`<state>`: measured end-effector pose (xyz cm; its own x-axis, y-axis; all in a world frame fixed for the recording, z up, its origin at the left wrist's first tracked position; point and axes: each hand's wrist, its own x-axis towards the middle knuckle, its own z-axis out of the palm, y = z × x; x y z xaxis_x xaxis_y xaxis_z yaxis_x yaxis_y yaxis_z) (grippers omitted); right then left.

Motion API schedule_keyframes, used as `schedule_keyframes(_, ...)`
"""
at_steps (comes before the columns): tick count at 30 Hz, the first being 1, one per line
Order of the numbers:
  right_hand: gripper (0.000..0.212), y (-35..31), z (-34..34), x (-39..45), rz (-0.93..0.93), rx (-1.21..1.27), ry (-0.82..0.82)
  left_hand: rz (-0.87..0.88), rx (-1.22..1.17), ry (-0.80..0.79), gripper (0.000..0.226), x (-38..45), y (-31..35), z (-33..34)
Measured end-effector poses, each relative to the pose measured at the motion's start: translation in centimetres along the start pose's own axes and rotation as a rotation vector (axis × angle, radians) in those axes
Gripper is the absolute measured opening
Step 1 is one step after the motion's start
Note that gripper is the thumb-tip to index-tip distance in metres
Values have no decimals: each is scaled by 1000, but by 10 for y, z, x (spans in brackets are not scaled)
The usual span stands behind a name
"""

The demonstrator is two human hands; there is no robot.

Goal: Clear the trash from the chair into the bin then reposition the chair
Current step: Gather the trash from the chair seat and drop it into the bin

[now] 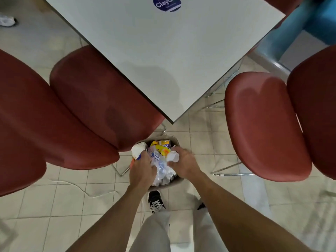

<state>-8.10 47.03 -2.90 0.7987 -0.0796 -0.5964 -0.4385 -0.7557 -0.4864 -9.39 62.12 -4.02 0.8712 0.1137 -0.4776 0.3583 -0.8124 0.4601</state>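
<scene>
Both hands, the left hand (142,170) and right hand (183,163), clutch crumpled plastic wrappers (161,166) directly above the bin (174,183), fingers curled tight.

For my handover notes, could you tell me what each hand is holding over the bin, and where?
The left hand grips the crumpled clear plastic wrapper by its left side; the right hand pinches a crumpled white cup at its edge.

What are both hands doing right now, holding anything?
Left hand: grips the clear plastic wrapper over the bin.
Right hand: fingers curled round a crumpled white piece of trash above the same bin.
</scene>
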Motion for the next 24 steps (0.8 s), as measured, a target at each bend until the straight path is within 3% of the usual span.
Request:
schedule_keyframes(5, 60, 7, 19, 14, 23, 37, -10, 69, 41, -2, 12, 16, -10, 18)
schedule_keyframes(14, 50, 23, 30, 19, 41, 61, -16, 21, 189, -30, 20, 33, -25, 50)
schedule_keyframes(24, 46, 46, -18, -27, 48, 119, 24, 131, 287, 29, 63, -12, 22, 25)
